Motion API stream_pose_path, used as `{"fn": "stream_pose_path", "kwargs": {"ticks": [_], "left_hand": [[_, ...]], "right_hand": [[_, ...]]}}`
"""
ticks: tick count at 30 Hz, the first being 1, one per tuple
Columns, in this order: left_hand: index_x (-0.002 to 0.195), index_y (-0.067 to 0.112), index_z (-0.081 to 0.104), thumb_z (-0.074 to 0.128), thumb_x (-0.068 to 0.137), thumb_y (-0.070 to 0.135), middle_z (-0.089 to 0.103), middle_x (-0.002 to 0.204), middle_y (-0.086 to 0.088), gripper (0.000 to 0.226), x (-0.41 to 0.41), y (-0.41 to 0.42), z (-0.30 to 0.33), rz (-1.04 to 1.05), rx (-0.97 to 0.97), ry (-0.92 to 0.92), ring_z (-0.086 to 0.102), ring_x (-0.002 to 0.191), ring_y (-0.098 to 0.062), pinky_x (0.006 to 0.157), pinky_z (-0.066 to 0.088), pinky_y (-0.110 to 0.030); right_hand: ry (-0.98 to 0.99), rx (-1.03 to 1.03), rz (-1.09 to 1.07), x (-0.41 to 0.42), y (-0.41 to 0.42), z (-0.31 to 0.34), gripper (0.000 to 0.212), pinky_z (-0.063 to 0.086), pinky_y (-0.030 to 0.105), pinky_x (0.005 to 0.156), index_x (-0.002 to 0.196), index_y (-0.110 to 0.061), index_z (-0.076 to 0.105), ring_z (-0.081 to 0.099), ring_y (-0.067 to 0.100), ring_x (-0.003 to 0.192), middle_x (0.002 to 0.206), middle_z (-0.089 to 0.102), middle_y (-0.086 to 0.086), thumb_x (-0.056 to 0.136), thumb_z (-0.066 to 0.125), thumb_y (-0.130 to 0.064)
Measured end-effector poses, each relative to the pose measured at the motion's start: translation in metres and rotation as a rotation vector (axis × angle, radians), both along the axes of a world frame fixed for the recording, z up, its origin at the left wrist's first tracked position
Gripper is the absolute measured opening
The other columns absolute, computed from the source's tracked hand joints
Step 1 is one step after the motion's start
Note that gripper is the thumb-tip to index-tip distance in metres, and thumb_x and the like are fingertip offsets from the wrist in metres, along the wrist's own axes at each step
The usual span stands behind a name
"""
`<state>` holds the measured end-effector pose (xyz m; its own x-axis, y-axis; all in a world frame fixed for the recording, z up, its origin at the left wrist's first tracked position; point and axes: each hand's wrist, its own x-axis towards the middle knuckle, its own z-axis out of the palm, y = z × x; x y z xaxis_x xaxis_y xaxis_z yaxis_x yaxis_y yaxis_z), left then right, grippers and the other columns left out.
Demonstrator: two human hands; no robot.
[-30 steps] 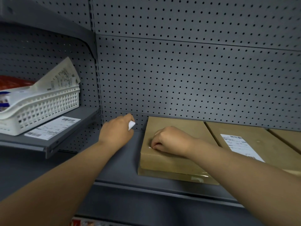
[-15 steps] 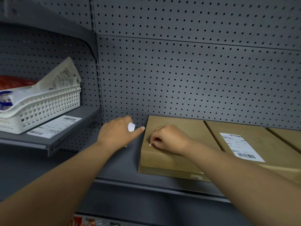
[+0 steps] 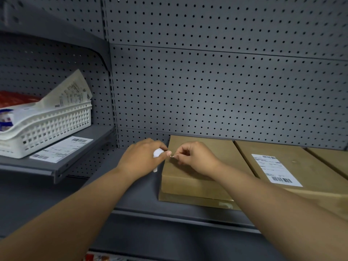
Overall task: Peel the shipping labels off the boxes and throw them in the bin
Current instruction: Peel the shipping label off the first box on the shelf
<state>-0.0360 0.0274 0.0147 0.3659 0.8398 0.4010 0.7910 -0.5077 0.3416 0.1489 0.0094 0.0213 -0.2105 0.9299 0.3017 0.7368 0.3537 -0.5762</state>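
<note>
A brown cardboard box [image 3: 199, 187] lies flat on the grey shelf, with no label showing on its top. My left hand [image 3: 141, 159] hovers at the box's left edge, curled around a crumpled white label [image 3: 157, 153]. My right hand [image 3: 195, 157] rests over the box's top left corner and pinches a tiny white scrap [image 3: 171, 156] between thumb and forefinger. The two hands' fingertips almost touch. A second box [image 3: 308, 166] to the right carries a white shipping label [image 3: 275, 170] with barcodes.
A white plastic basket [image 3: 54, 127] holding papers and packets stands on a higher shelf [image 3: 56, 166] at the left. A loose barcode label [image 3: 62, 149] lies flat in front of it. Grey pegboard [image 3: 226, 91] backs the shelves. A third box [image 3: 333, 159] shows at far right.
My right hand has lifted from the box top with a small white scrap and moved left. My left hand has shifted right, so the fingertips now nearly meet.
</note>
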Motion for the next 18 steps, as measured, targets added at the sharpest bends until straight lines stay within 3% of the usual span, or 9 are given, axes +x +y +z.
{"fn": "stream_pose_path", "kwargs": {"ticks": [4,13,18], "left_hand": [[0.109,0.033,0.061,0.046,0.089,0.053,0.063,0.109,0.005,0.032,0.004,0.0,0.001,-0.037,0.01,-0.002,0.056,0.104,-0.014,0.094,0.043,-0.037],[0.093,0.02,0.061,0.052,0.091,0.039,0.052,0.087,0.006,0.021,0.009,0.003,0.002,-0.089,0.036,-0.082,0.05,0.084,-0.016,0.073,0.035,-0.029],[0.081,0.019,0.056,0.053,0.091,0.03,0.052,0.083,0.003,0.015,0.008,0.005,0.005,-0.166,-0.004,-0.127,0.049,0.079,-0.019,0.072,0.039,-0.035]], "right_hand": [[0.111,-0.022,0.013,-0.005,0.0,0.006,0.011,0.052,0.026,0.071,0.079,-0.011,0.068,0.058,0.005,0.06,0.067,0.065,-0.002,0.087,0.061,-0.016],[0.172,-0.032,0.012,-0.011,0.001,0.01,0.01,0.056,0.034,0.078,0.079,-0.015,0.066,0.061,0.007,0.063,0.068,0.065,-0.004,0.088,0.061,-0.017],[0.189,-0.074,0.044,-0.011,0.004,0.013,0.012,0.054,0.032,0.078,0.082,-0.01,0.068,0.059,0.009,0.066,0.068,0.063,-0.004,0.088,0.061,-0.017]]}}
